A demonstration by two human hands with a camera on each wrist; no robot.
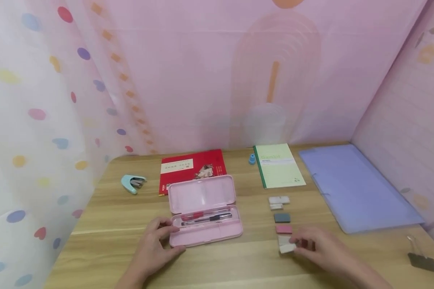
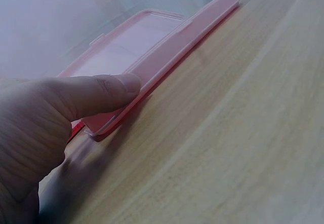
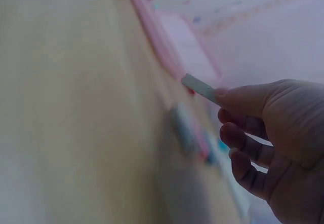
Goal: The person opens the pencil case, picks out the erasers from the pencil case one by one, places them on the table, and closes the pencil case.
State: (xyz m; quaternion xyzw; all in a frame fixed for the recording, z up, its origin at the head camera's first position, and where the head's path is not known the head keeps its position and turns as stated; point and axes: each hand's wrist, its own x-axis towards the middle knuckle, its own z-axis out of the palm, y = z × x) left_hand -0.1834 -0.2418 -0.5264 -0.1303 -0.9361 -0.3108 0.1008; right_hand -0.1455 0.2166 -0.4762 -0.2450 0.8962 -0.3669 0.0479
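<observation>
My left hand (image 1: pixel 155 245) grips the left end of an open pink pencil case (image 1: pixel 202 241), its thumb against the front wall (image 2: pixel 169 51). A red pen (image 1: pixel 191 216) and a black pen (image 1: pixel 217 217) lie inside the case. To the right, my right hand (image 1: pixel 318 247) pinches a small white eraser (image 3: pixel 200 88) between thumb and fingers. In the head view it overlaps a greyish block (image 1: pixel 283 239) on the table. Beyond that, in a column, lie a pink eraser (image 1: pixel 283 229), a dark green eraser (image 1: pixel 282 218) and white erasers (image 1: pixel 279 200).
A red booklet (image 1: pixel 177 176) lies partly behind the case lid, with a mint stapler (image 1: pixel 132 184) to its left. At the back are a small blue object (image 1: pixel 252 159) and a green notebook (image 1: pixel 280 168). A blue folder (image 1: pixel 361 188) and a black binder clip (image 1: pixel 424 261) lie right.
</observation>
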